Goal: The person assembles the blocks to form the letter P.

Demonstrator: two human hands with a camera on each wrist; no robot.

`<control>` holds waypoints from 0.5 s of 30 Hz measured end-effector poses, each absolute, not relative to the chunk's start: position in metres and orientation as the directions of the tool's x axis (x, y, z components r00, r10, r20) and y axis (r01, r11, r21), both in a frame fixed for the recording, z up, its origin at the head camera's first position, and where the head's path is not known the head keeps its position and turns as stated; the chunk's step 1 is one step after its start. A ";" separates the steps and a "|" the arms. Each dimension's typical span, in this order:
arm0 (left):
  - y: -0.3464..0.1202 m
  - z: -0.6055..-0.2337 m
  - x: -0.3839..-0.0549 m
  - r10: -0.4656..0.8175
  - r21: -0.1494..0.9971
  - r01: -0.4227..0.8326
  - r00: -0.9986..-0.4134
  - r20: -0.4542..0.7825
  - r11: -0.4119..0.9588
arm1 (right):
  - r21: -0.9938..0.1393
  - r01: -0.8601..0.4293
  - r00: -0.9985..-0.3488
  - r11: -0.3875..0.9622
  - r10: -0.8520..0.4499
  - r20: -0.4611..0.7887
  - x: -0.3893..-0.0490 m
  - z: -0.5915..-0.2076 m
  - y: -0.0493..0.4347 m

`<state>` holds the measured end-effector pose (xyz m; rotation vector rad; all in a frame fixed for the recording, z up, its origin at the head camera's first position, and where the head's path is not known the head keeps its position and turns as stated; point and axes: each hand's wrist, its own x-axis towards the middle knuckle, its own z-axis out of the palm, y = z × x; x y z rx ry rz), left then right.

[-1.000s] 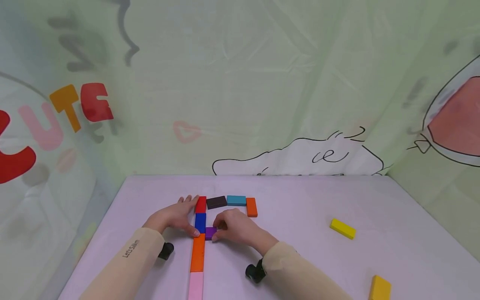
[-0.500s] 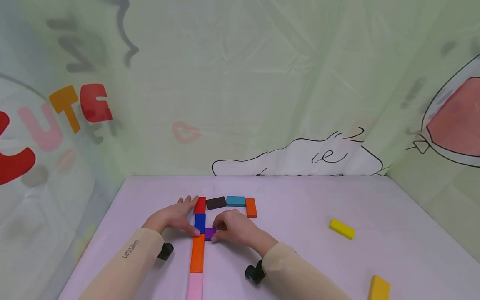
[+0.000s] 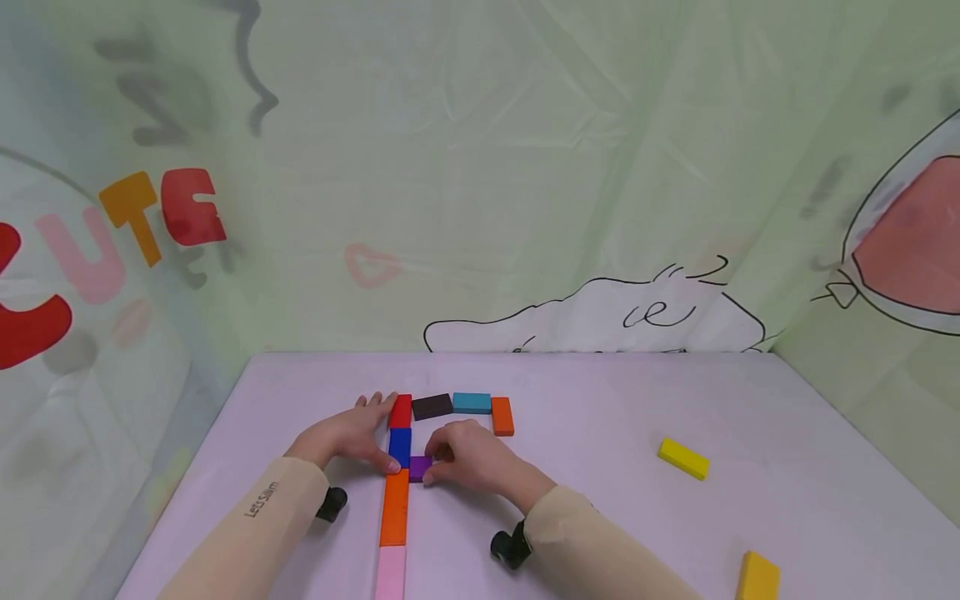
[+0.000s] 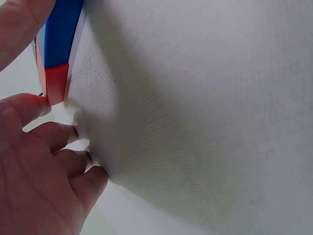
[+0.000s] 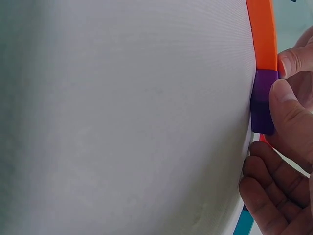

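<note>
A column of wooden blocks runs toward me in the head view: a red block [image 3: 402, 410], a blue block [image 3: 400, 447], an orange block [image 3: 394, 508] and a pink block [image 3: 391, 571]. My left hand [image 3: 345, 435] rests along its left side, fingers spread. One fingertip touches the red block, and the thumb lies where blue meets orange. From the right, my right hand [image 3: 474, 457] pinches a purple block [image 3: 418, 468] between thumb and fingers. That block lies flat against the column near the blue-orange joint. In the right wrist view the purple block [image 5: 262, 105] shows beside the thumb.
A dark brown block [image 3: 432, 407], a light blue block [image 3: 472, 403] and a smaller orange block [image 3: 502, 416] extend rightward from the red end. To the right lie a yellow block [image 3: 684, 459] and a deeper yellow block [image 3: 759, 577]. A printed cloth wall [image 3: 525, 167] stands behind the table.
</note>
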<state>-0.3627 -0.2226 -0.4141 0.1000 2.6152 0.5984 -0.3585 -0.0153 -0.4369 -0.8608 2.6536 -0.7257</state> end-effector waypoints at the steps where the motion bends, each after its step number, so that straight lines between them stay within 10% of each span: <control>1: -0.223 -0.414 -0.363 0.166 0.429 -0.031 -0.895 -0.414 0.903 | -0.532 -0.476 -0.791 0.700 -0.605 -0.088 -0.358 -0.437 -0.015; 15: -0.223 -0.414 -0.362 0.166 0.433 -0.032 -0.896 -0.411 0.901 | -0.540 -0.478 -0.788 0.693 -0.610 -0.086 -0.358 -0.437 -0.014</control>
